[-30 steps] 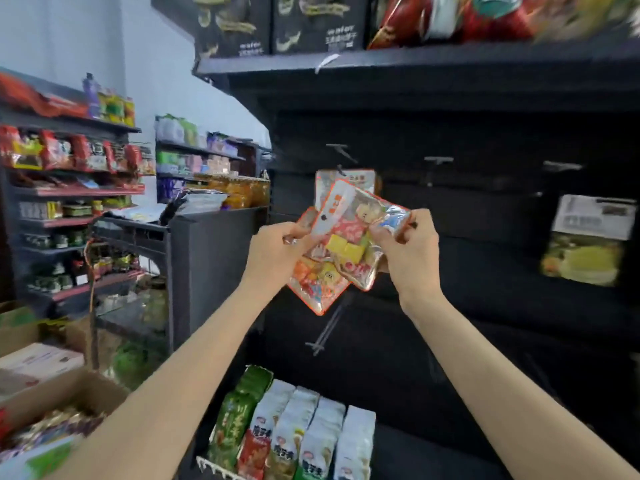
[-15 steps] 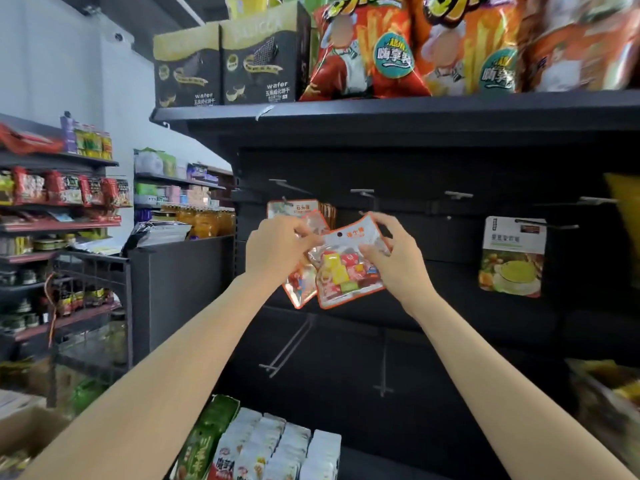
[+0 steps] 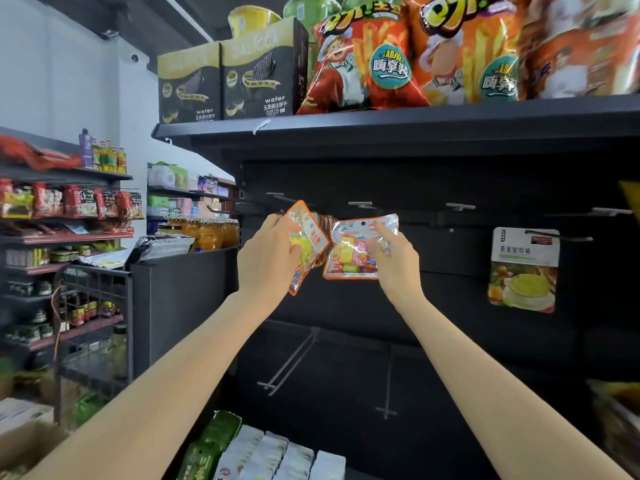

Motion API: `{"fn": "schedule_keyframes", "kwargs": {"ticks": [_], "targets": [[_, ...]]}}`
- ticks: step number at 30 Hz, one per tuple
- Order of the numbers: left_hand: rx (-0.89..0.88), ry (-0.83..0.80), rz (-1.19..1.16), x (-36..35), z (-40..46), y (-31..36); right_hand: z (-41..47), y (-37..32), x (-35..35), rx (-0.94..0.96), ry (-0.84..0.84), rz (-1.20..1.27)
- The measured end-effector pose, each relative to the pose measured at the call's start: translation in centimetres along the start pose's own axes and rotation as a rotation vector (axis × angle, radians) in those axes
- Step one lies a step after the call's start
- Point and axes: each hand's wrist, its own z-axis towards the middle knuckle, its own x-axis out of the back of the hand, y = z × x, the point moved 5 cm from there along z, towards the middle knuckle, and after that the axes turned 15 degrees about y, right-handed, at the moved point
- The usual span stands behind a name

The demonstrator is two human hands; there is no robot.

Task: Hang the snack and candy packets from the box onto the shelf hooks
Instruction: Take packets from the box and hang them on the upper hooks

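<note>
A clear candy packet (image 3: 360, 249) with an orange edge is held up just below a shelf hook (image 3: 362, 204), pinched near its top by the curled fingers of the right hand (image 3: 393, 259). Just to its left, more orange-edged packets (image 3: 308, 237) are gripped by the left hand (image 3: 268, 258), fingers wrapped round them. A green soup packet (image 3: 523, 270) is hung on a hook well to the right.

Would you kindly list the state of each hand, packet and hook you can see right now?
left hand: grips a bundle of candy packets, tilted.
right hand: pinches a single candy packet, not yet hung.
hook above it: bare.
next hook: bare.
green soup packet: hanging from its hook.
</note>
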Motion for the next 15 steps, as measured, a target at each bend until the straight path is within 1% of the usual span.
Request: {"fn": "schedule_keyframes", "kwargs": {"ticks": [3,7,15], "targets": [[0.009,-0.001,0.008,-0.3,0.0,-0.1,0.4,-0.3,-0.6,0.079,-0.018,-0.058],[0.019,0.003,0.006,-0.9,-0.2,-0.2,0.8,-0.3,-0.6,0.149,0.014,-0.112],[0.054,0.028,-0.001,-1.8,-0.6,0.0,1.4,0.2,-1.0,0.165,0.009,-0.181]]}}
